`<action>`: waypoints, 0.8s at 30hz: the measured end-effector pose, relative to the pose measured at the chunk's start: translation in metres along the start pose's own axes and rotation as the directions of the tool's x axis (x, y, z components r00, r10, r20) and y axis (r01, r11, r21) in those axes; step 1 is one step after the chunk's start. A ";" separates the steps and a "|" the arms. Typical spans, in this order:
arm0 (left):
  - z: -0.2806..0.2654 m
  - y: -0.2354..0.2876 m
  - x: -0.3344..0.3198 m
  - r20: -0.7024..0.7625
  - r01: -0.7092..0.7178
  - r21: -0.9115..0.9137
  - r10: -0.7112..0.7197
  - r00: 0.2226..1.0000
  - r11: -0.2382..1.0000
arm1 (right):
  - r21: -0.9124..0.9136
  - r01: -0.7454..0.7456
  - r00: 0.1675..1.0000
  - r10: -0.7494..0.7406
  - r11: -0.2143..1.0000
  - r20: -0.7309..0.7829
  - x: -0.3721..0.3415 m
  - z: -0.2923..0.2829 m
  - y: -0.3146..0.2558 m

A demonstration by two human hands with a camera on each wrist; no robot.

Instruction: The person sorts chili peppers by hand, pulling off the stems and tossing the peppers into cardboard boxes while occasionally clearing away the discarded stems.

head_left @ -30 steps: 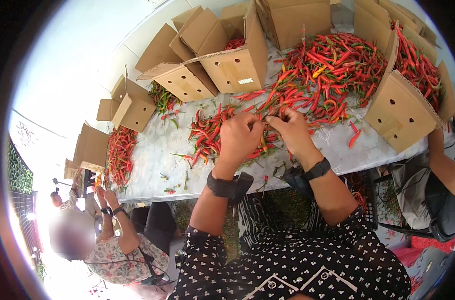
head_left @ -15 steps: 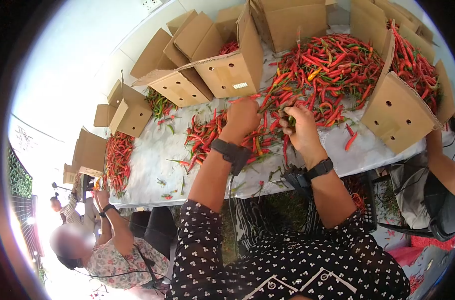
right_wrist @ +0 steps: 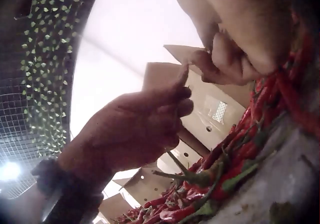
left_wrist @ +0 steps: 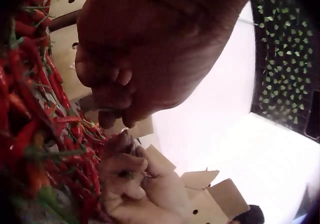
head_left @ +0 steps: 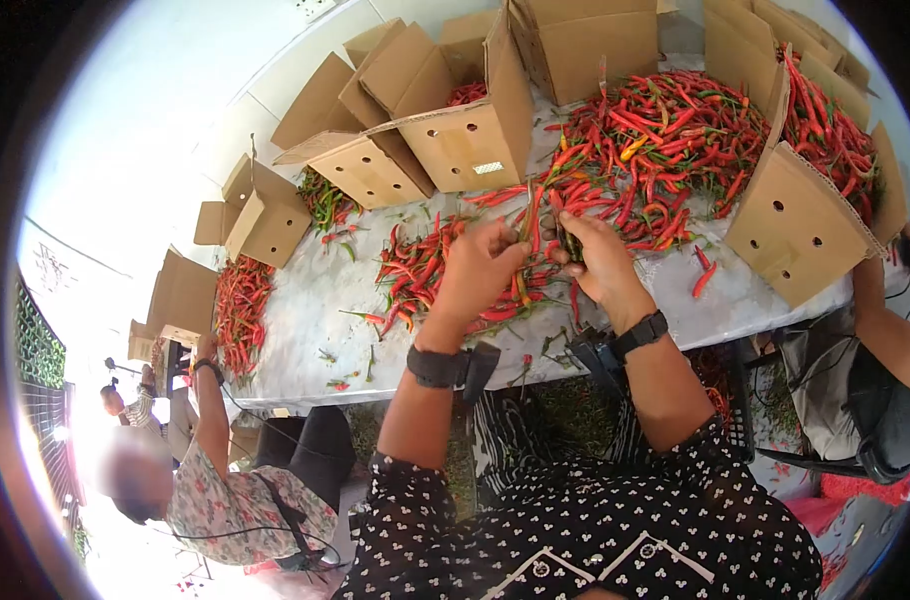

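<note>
Above the loose red chilies [head_left: 410,270], my two hands face each other with their fingertips close together. My left hand [head_left: 475,270] pinches a long brownish-red chili [head_left: 529,212], which points away from me. Its curled fingers [left_wrist: 117,81] also show in the left wrist view, with the hand's back hiding part of the grip. My right hand [head_left: 605,262] has its fingers curled round small dark green stem pieces [head_left: 572,247], mostly hidden in the palm. In the right wrist view, the left thumb and fingers [right_wrist: 170,104] come near the right fingertips.
A big chili heap [head_left: 675,120] lies at the back right, beside a filled cardboard box [head_left: 800,225]. More boxes [head_left: 465,145] line the back of the table [head_left: 305,345]. Another person [head_left: 245,500] sits at the left; someone's arm [head_left: 890,330] shows at the right.
My left hand reached forward to the chilies and has come back toward the right hand with a chili. The right hand turned slightly, staying curled. The person at the left lowered their head and reached forward.
</note>
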State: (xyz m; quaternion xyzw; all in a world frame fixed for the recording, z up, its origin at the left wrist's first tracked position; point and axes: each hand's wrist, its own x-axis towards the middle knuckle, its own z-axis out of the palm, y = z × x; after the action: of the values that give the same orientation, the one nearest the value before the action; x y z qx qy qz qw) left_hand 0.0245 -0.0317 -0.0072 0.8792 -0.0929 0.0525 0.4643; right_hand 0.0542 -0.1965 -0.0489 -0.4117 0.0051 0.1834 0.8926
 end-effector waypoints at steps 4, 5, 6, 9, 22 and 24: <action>0.008 0.006 -0.034 -0.035 0.093 -0.271 -0.106 0.994 0.958 | -0.138 0.017 0.999 -0.023 0.990 -0.042 -0.021 0.006 -0.016; 0.008 0.009 -0.042 -0.038 0.094 -0.313 -0.111 0.993 0.945 | -0.164 0.077 0.996 -0.082 0.984 -0.029 -0.033 0.005 -0.024; 0.007 0.009 -0.050 -0.037 0.098 -0.355 -0.118 0.992 0.930 | -0.187 0.134 0.990 -0.140 0.973 -0.017 -0.047 0.000 -0.030; 0.010 0.001 -0.067 0.020 0.154 -0.402 -0.160 0.987 0.903 | -0.465 0.174 0.956 -0.262 0.868 -0.132 -0.101 -0.037 -0.044; 0.048 0.039 -0.098 0.166 -0.073 -0.229 0.113 0.980 0.971 | -0.645 0.025 0.953 -0.213 0.764 -0.214 -0.173 -0.049 -0.028; 0.046 0.041 -0.103 0.185 -0.042 -0.236 0.088 0.979 0.971 | -0.486 0.049 0.985 -0.122 0.873 -0.118 -0.151 -0.017 -0.015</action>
State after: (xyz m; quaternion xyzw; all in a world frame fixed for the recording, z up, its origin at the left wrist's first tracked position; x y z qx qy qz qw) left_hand -0.0846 -0.0808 -0.0187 0.8166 -0.1720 -0.0296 0.5502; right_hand -0.0790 -0.2661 -0.0251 -0.6326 0.0061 0.1087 0.7668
